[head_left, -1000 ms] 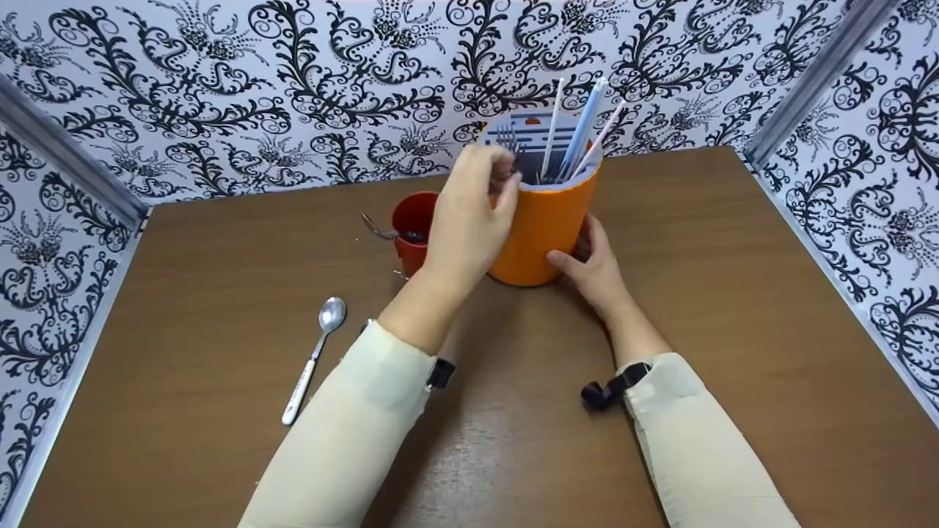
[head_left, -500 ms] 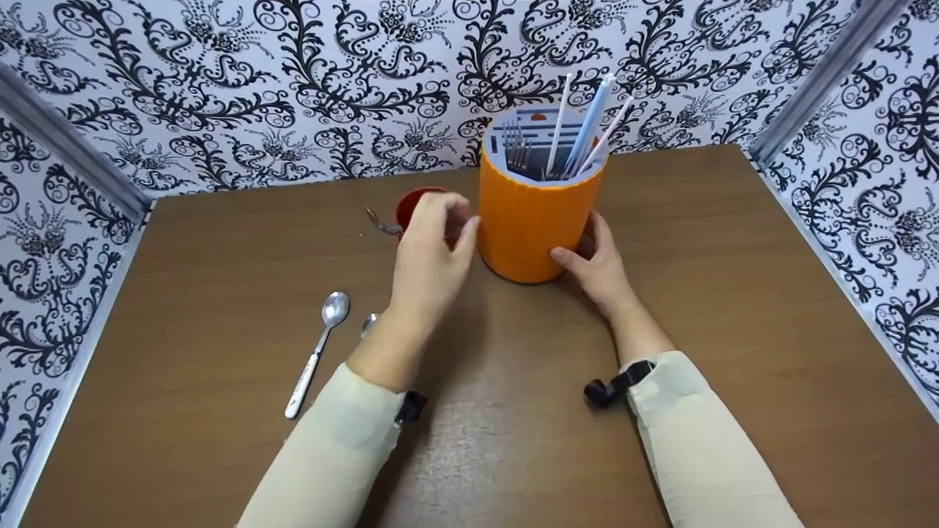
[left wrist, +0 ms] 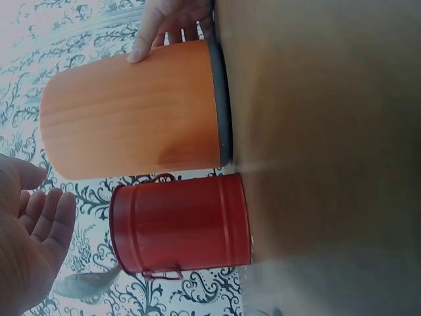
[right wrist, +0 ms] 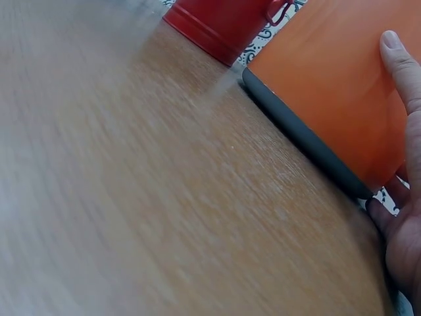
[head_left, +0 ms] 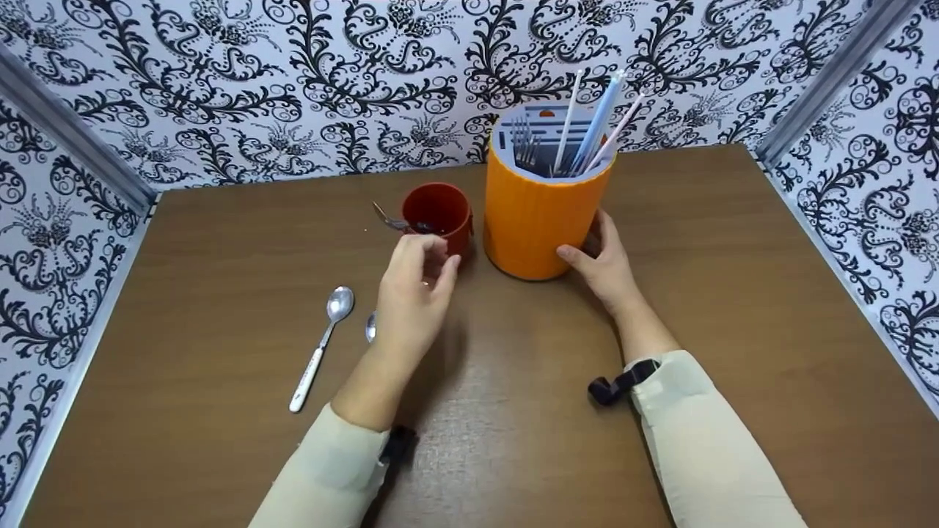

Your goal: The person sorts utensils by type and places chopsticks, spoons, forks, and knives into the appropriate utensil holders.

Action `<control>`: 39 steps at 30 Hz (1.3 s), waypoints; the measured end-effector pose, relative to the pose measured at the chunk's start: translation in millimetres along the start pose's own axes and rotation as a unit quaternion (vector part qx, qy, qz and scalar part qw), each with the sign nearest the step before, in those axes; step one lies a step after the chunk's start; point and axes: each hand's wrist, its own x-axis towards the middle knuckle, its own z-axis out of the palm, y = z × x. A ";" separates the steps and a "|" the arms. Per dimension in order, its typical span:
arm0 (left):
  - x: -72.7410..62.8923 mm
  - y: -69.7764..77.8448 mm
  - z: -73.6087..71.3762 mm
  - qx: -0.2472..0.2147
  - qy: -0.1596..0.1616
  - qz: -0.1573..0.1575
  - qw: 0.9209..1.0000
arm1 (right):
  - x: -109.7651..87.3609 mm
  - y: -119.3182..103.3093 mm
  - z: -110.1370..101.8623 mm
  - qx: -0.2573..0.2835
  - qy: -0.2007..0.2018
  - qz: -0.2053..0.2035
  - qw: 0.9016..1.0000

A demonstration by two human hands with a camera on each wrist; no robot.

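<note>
An orange utensil holder (head_left: 539, 227) stands upright on the table, with forks (head_left: 525, 147) and several thin pale sticks (head_left: 566, 121) rising from its grey slotted top. My right hand (head_left: 605, 268) holds its lower right side, thumb (right wrist: 401, 69) on the front and fingers partly hidden behind. In front of the red cup (left wrist: 181, 224), my left hand (head_left: 412, 297) hovers with loosely bent fingers and nothing visible in them. A utensil (head_left: 389, 218) leans out of the cup's left side. Left of that hand lies a white-handled spoon (head_left: 323, 348); a second spoon (head_left: 371, 327) is mostly hidden behind the hand.
The brown wooden table (head_left: 528, 411) runs up to patterned panels (head_left: 308, 95) at the back and both sides. Cup and holder stand close together near the back panel. A dark strap with a camera (head_left: 620, 383) sits on the right wrist.
From beside the forks at the holder's rim, my left hand has come down and left toward the body, uncovering the cup. The right hand stays on the holder.
</note>
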 end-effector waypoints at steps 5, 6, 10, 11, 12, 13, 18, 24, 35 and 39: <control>-9.2 -6.1 -8.0 -0.009 0.002 -0.021 1.000 | -3.6 -2.9 -0.8 -0.009 0.007 0.005 1.000; -10.8 -7.1 -9.5 -0.009 0.001 -0.025 1.000 | -4.2 -3.3 -1.0 -0.011 0.011 0.005 1.000; -15.5 -11.2 -13.2 -0.010 -0.005 -0.048 0.999 | -7.7 -7.1 -0.1 -0.014 0.046 0.005 0.999; -16.3 -12.0 -13.9 -0.012 -0.008 -0.053 0.999 | -8.8 -8.2 0.7 -0.006 0.061 0.002 0.998; -16.8 -13.1 -14.1 -0.013 -0.010 -0.058 0.998 | -10.0 -9.3 1.7 0.003 0.077 -0.002 0.997; -17.2 -14.3 -14.3 -0.013 -0.012 -0.063 0.998 | -11.6 -11.0 3.2 0.010 0.098 -0.009 0.995; -18.7 -18.8 -16.2 -0.016 -0.022 -0.080 0.996 | -22.1 -22.4 15.4 0.042 0.220 -0.101 0.969; -19.7 -21.9 -21.3 -0.027 -0.027 -0.087 0.995 | -35.8 -48.3 44.9 0.073 0.290 -0.259 0.918; -16.1 -23.6 -32.4 -0.027 -0.013 -0.096 0.995 | -41.1 -78.0 109.2 0.013 0.169 -0.332 0.928; -14.1 -22.5 -36.9 -0.031 -0.012 -0.099 0.995 | -39.6 -82.3 127.5 -0.013 0.132 -0.305 0.943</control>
